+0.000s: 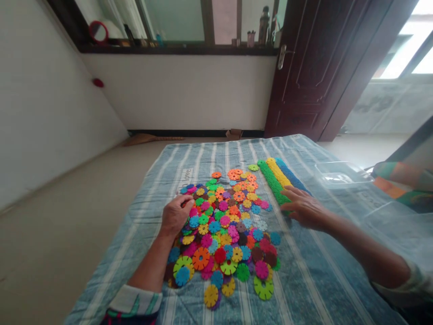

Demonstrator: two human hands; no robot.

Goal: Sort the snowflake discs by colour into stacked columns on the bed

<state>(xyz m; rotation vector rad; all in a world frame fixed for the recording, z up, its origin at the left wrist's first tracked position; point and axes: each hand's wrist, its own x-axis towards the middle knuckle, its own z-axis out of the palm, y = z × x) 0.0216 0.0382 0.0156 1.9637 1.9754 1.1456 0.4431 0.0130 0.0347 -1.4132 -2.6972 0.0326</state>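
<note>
A loose heap of notched plastic discs point(223, 219) in many colours lies across the middle of the cloth. My left hand point(176, 215) rests at the heap's left edge, fingers curled and pressed together among the discs; whatever they hold is hidden. To the right of the heap, discs are lined up in three tight rows: a green row point(272, 178), a yellow row point(278, 172) and a blue row point(291, 174). My right hand point(304, 208) reaches over the near ends of these rows. Its fingers are spread and touch the green row's near end.
A striped blue cloth point(135, 253) covers the table. At the right stands a clear plastic box point(343, 175), with a transparent lid or tray point(392, 216) nearer me. One lime disc point(253, 167) lies beside the rows' far ends. Beyond are a wall and a dark door point(311, 67).
</note>
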